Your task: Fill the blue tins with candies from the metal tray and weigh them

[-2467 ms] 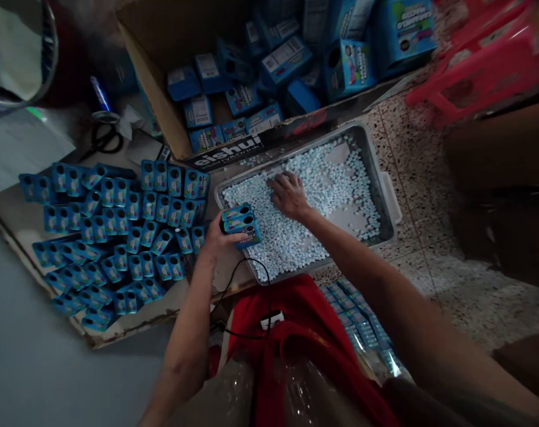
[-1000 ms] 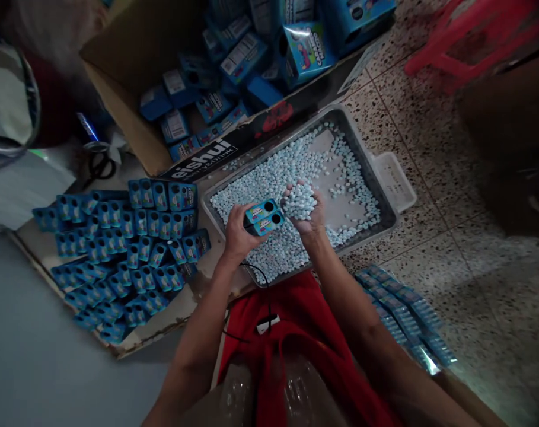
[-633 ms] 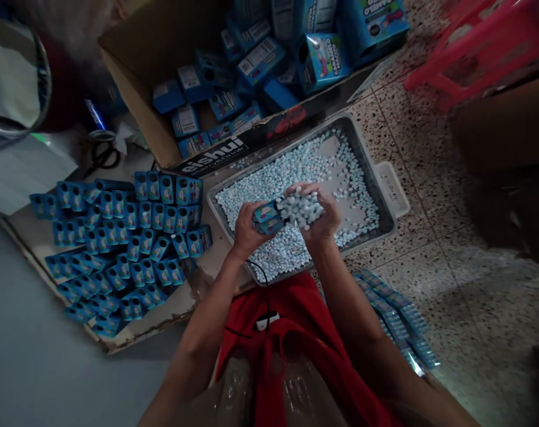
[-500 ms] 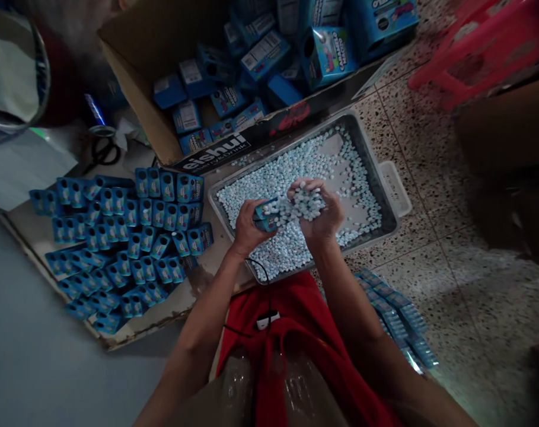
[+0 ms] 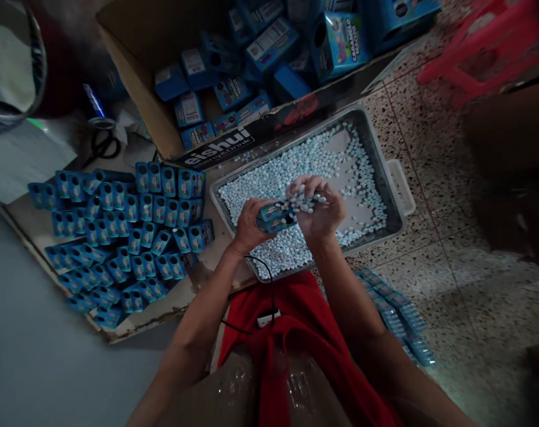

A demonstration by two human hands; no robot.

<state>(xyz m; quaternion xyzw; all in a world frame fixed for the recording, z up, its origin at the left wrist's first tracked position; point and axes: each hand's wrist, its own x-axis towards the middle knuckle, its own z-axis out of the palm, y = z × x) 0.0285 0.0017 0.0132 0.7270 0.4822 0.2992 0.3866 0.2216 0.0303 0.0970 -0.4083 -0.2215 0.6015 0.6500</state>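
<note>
My left hand [image 5: 249, 226] is closed around small blue candy boxes [image 5: 276, 225], apparently two side by side, tilted toward the right. Cupped just beside them, my right hand [image 5: 323, 220] holds a heap of pale blue and white candies [image 5: 305, 203], its fingers curled over them. Some of these candies lie at the boxes' upper edge. Both hands are above a grey plastic tray [image 5: 398, 228], where many loose candies [image 5: 269, 175] cover the bottom, thinner toward the right. The inside of the held boxes is mostly hidden.
Rows of small blue boxes [image 5: 138, 237] stand on the table at left. Behind the tray, a cardboard carton [image 5: 133, 89] holds larger blue boxes [image 5: 273, 42]. Scissors [image 5: 104, 145] and a can [image 5: 95, 110] lie at back left. A red plastic stool [image 5: 469, 65] and wrapped stacks [image 5: 396, 308] are at right.
The stream of candies between my hands has thinned, and the heap in my right palm is smaller. My right fingers have curled further over. The held boxes show more clearly.
</note>
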